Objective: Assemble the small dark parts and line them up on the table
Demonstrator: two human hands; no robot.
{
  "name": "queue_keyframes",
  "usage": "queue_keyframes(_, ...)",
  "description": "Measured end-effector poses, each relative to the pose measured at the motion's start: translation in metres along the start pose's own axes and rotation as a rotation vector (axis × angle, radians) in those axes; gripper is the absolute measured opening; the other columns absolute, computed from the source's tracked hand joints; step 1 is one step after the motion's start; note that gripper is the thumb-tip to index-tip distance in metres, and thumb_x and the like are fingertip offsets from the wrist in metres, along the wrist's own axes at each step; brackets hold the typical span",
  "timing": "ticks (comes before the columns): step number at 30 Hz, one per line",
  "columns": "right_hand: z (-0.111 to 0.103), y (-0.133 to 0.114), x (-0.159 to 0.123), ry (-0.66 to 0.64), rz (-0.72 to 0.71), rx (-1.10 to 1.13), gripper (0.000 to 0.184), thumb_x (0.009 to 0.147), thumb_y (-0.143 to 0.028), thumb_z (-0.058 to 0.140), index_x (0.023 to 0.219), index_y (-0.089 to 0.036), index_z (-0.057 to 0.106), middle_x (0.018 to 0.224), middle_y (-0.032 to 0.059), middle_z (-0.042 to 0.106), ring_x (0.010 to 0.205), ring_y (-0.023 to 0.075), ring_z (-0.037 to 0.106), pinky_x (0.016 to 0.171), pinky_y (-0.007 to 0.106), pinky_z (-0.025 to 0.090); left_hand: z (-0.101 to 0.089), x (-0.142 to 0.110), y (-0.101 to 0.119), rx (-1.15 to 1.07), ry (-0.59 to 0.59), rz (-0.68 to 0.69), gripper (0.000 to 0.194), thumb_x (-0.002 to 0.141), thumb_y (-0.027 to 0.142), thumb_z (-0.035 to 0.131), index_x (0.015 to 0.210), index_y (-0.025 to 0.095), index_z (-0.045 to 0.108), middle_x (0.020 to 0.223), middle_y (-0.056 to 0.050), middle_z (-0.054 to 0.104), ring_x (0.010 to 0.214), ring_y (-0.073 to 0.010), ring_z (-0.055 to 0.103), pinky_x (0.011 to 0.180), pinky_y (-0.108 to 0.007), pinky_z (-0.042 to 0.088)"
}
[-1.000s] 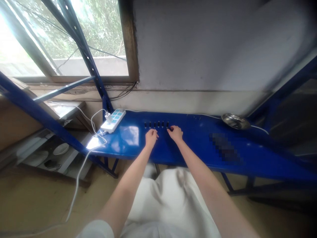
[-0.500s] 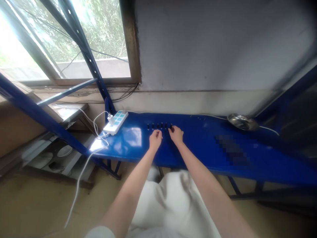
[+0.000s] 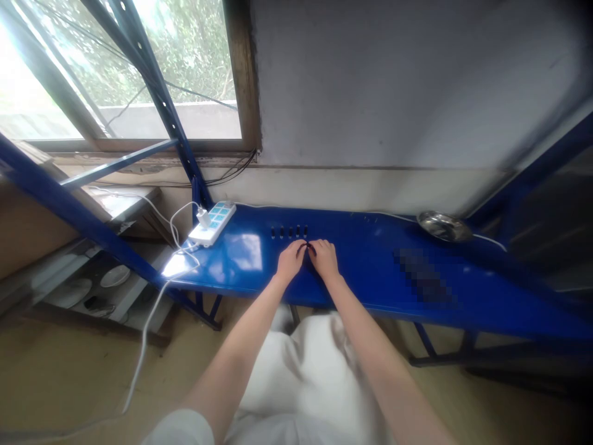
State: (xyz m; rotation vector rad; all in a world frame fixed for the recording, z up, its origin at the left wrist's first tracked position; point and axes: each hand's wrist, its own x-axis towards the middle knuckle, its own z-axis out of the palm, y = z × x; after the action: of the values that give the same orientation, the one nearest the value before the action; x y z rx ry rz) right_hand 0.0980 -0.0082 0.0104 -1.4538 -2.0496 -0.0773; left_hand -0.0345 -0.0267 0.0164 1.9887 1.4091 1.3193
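My left hand (image 3: 290,259) and my right hand (image 3: 325,258) meet over the blue tabletop, fingertips touching or nearly so. Between them shows a small dark piece (image 3: 307,246), pinched by the right fingers and mostly covered. The left fingers are closed at its other side; what they hold is too small to make out. Just beyond the hands, several small black cylinders (image 3: 290,232) with pale ends are lined up side by side in a row.
A white power strip (image 3: 213,225) with a plug and cable lies at the table's left end. Towards the right are a shiny metal dish (image 3: 443,226) and a blurred-out dark object (image 3: 424,275). Tiny bits (image 3: 368,218) lie near the wall. Blue posts (image 3: 160,93) rise at the left.
My right hand has taken the rightmost black piece out of the row and brought it left and nearer to me. My left hand has turned in to meet it. The view has shifted slightly.
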Motion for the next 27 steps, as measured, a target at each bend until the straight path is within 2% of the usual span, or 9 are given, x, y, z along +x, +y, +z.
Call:
queue_keyframes(6, -0.0038, -0.0032, -0.0013, 0.020, 0.068, 0.122, 0.032, 0.085, -0.017, 0.032, 0.103, -0.016, 0.058, 0.101, 0.0114, 0.061, 0.094, 0.0230, 0.052, 0.080, 0.035, 0.035, 0.0003, 0.0007, 0.0004, -0.060, 0.023, -0.095, 0.022, 0.086, 0.024, 0.043, 0.102, 0.023, 0.058, 0.099, -0.004, 0.064, 0.086, -0.0163, 0.061, 0.081, -0.029, 0.045)
queue_keyframes(11, -0.0031, 0.0000, -0.0025, 0.045, 0.095, 0.229, 0.035, 0.085, -0.017, 0.027, 0.105, -0.016, 0.055, 0.101, 0.0102, 0.061, 0.094, 0.0211, 0.054, 0.084, 0.035, 0.036, 0.0014, -0.0001, -0.0007, -0.009, -0.027, -0.054, 0.022, 0.085, 0.024, 0.043, 0.102, 0.023, 0.057, 0.097, -0.004, 0.064, 0.084, -0.0166, 0.061, 0.078, -0.028, 0.046)
queue_keyframes(14, -0.0022, 0.0025, -0.0026, 0.083, 0.145, 0.223, 0.035, 0.089, -0.023, 0.022, 0.093, -0.016, 0.056, 0.091, 0.0094, 0.062, 0.085, 0.0201, 0.055, 0.079, 0.033, 0.037, 0.0016, -0.0004, -0.0011, 0.034, -0.035, -0.021, 0.023, 0.087, 0.024, 0.040, 0.104, 0.022, 0.056, 0.098, -0.006, 0.064, 0.084, -0.0169, 0.061, 0.078, -0.028, 0.046)
queue_keyframes(18, -0.0016, 0.0032, -0.0027, 0.051, 0.181, 0.196, 0.044, 0.092, -0.035, 0.016, 0.071, -0.019, 0.050, 0.069, 0.0066, 0.057, 0.064, 0.0176, 0.051, 0.067, 0.030, 0.037, 0.0007, -0.0010, -0.0002, 0.044, -0.041, -0.001, 0.024, 0.088, 0.027, 0.038, 0.104, 0.021, 0.055, 0.098, -0.007, 0.064, 0.080, -0.0163, 0.062, 0.075, -0.027, 0.046)
queue_keyframes(27, -0.0022, 0.0037, -0.0051, 0.073, 0.217, 0.332, 0.047, 0.091, -0.046, 0.012, 0.064, -0.022, 0.041, 0.061, 0.0033, 0.050, 0.056, 0.0146, 0.046, 0.056, 0.026, 0.036, -0.0011, 0.0005, 0.0030, -0.066, -0.116, -0.089, 0.021, 0.087, 0.028, 0.040, 0.097, 0.022, 0.056, 0.078, -0.002, 0.061, 0.065, -0.0134, 0.057, 0.066, -0.025, 0.044)
